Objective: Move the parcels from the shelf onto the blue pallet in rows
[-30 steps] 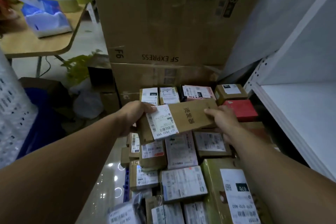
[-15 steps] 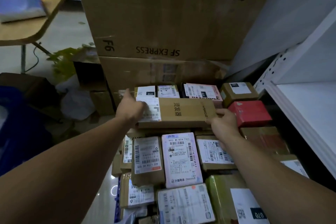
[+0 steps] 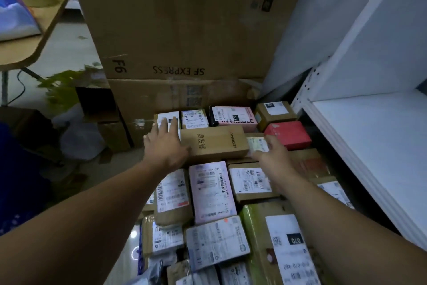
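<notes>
- Step in hand: I judge this is the end of one placing. The long brown box (image 3: 215,143) is being settled into the far row of the stack, at 12 o'clock from me.
- Where it is: it lies flat with its long side across. The pink parcel (image 3: 235,115) is just behind it at 12 o'clock, and the red parcel (image 3: 287,134) is near its 3 o'clock end. It seems to rest on other parcels.
- My left hand (image 3: 165,143) is at the 9 o'clock end, its fingers straight and a little spread, not curled round anything.
- My right hand (image 3: 272,155) is at the 3 o'clock end, its fingers loosely straight. The tips touch the labelled end and I see no pinch.
- The box is plain cardboard with dark print on top and a white label at the right end. The edges look clean, with no dent that I can see.
- Of the blue pallet (image 3: 140,259) only a thin edge shows, at 7 o'clock.
- Next: take both hands off without pushing the row, then turn to the white shelf (image 3: 369,134) at 3 o'clock.
</notes>
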